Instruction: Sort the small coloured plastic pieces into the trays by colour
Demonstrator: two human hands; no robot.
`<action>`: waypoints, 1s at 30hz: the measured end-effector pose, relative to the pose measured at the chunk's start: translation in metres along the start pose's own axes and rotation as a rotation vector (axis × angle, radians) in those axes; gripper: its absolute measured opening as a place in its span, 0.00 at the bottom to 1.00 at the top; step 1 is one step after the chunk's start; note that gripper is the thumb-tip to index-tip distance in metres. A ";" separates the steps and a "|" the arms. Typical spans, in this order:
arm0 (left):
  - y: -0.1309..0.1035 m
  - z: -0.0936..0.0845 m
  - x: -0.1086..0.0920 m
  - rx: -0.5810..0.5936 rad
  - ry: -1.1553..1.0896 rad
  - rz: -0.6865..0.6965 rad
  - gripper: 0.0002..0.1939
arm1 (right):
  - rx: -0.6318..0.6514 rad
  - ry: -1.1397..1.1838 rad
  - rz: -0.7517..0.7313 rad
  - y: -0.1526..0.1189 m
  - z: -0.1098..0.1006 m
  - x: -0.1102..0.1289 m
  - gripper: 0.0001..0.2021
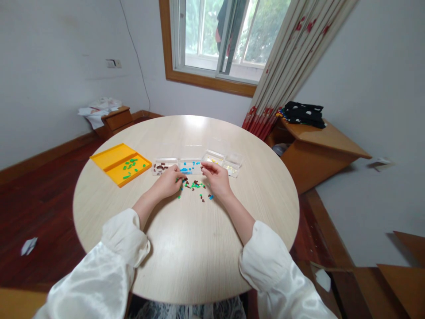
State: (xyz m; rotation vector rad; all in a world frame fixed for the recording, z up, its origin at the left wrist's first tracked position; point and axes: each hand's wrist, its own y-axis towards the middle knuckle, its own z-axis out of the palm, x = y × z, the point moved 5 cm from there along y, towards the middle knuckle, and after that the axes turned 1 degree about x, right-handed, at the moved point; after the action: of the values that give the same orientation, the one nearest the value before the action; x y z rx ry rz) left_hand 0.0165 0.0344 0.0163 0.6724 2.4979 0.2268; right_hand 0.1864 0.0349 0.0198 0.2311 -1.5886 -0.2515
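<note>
Over the left edge of a pile of small brown, green and blue plastic pieces (195,184), my left hand (169,180) has its fingers curled together. Whatever is between those fingertips is too small to make out. My right hand (216,178) is raised just right of the pile, thumb and forefinger pinched on something tiny. Right behind my hands is a clear box of blue pieces (191,167). Beside it on the left, another clear box (165,161) contains brown pieces. Clear boxes with pale yellow pieces (213,158) stand behind my right hand.
An open yellow case (114,157) with green pieces (130,165) in it lies at the left of the round table (186,248). Beyond the table are a curtain (282,57), a window and a wooden cabinet (325,150) with dark cloth on top.
</note>
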 end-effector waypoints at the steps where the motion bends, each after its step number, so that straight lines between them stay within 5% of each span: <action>1: 0.000 0.000 0.000 0.007 -0.001 0.000 0.17 | -0.004 0.032 0.010 0.001 -0.001 -0.001 0.12; 30: 0.000 0.005 0.001 0.038 0.013 0.061 0.12 | -0.037 0.186 0.088 0.000 -0.003 -0.002 0.22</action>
State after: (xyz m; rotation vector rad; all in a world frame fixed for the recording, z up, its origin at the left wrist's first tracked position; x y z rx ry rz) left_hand 0.0185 0.0354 0.0120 0.7660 2.5016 0.2071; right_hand 0.1895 0.0352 0.0177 0.1509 -1.4047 -0.1848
